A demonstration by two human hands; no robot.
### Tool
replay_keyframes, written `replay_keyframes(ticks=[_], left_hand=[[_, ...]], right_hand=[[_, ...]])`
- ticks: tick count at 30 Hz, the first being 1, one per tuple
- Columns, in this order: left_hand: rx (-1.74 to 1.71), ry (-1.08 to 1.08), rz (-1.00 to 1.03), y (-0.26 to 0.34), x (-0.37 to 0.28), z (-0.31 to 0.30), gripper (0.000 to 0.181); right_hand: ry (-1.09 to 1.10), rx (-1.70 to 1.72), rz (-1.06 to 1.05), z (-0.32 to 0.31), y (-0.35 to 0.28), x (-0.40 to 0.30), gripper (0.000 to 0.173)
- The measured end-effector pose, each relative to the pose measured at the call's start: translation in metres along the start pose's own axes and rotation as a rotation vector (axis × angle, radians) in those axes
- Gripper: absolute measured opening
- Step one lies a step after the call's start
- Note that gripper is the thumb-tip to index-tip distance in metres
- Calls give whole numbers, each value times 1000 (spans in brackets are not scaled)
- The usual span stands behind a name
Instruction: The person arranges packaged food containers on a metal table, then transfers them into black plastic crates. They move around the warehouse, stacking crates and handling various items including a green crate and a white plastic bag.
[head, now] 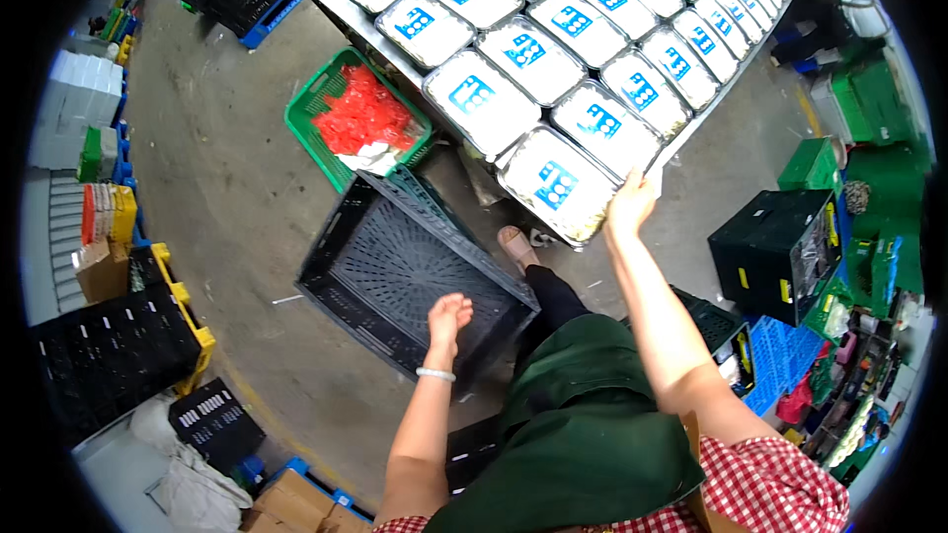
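Rows of sealed, film-covered trays with blue-and-white labels cover a metal table (711,105). My right hand (632,200) is at the table's near corner, touching the end of the nearest row, beside a labelled tray (555,181); whether its fingers grip the tray cannot be told. Over a black plastic crate (400,259) hangs my left hand (449,318), its fingers curled and nothing seen in them. The crate shows a bare slotted base and stands left of the table corner, in front of my body. A bracelet circles my left wrist.
A green basket (304,107) holding red plastic material stands beside the table's left edge. Black crates (755,252) and a blue plastic pallet (789,348) lie to the right. At the left are stacked black crates (111,348) on a yellow pallet, with cardboard boxes (292,500) at the bottom.
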State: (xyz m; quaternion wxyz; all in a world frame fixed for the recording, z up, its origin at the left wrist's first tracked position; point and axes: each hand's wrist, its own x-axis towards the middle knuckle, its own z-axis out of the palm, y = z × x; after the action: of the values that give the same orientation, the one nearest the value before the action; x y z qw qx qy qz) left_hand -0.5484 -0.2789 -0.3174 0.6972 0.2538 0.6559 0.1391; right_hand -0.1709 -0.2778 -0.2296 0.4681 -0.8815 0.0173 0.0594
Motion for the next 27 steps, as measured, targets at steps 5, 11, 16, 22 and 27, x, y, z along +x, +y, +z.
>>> replay_keyframes(ticks=[5,11,16,22,27], left_hand=[[113,-30,372,168,20,-10,17],[497,121,805,355,73,-3,20],[973,294,1430,535,164,65,33],[1238,246,1546,685,307,163,53],[1376,58,1233,718,374,211,57]], right_hand=[[-106,47,-29,-6,18,9,35],[-299,264,227,-21,19,10,36],[-324,95,267,-30,-13,-9,34],[-303,-78,199,-26,-14,-8,28],[-277,-197,54,-16,-20,-1,25]])
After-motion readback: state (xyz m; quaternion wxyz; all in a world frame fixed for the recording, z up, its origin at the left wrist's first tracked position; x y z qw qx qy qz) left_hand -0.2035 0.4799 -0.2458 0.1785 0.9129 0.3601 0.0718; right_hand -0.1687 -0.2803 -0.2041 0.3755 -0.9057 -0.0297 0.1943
